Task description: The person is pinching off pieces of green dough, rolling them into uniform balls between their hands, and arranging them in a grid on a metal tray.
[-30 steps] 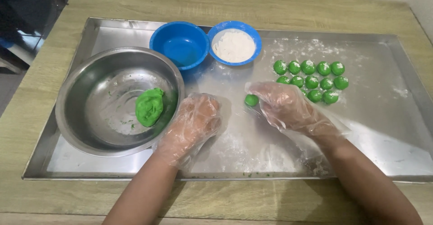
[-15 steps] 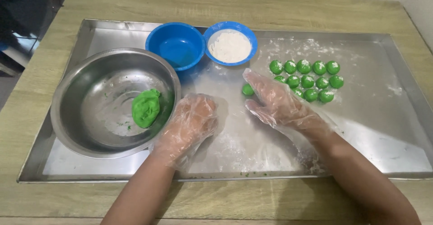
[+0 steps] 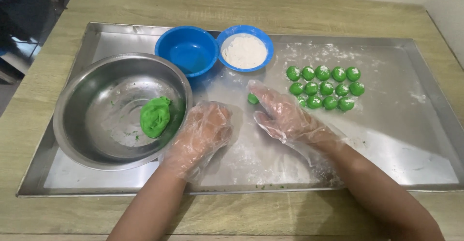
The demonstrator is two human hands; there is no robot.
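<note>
Nearby, open right hand [image 3: 285,117] touches dough ball [image 3: 253,98] — left hand [image 3: 208,127] open beside steel bowl [image 3: 87,139].

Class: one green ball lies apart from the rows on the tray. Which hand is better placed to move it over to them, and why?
The right hand. Its fingertips already sit at the loose ball, with the rows on that same side. The left hand lies nearer the steel bowl and would probably have to reach across.

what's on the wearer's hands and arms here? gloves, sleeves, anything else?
Both the left hand and the right hand wear thin, clear, loose disposable plastic gloves, crinkled and glossy, ending in baggy cuffs around the wrists. The forearms are bare: no sleeves in view. No watch, bands or markings visible. Whether rings sit under the plastic cannot be told.
</note>
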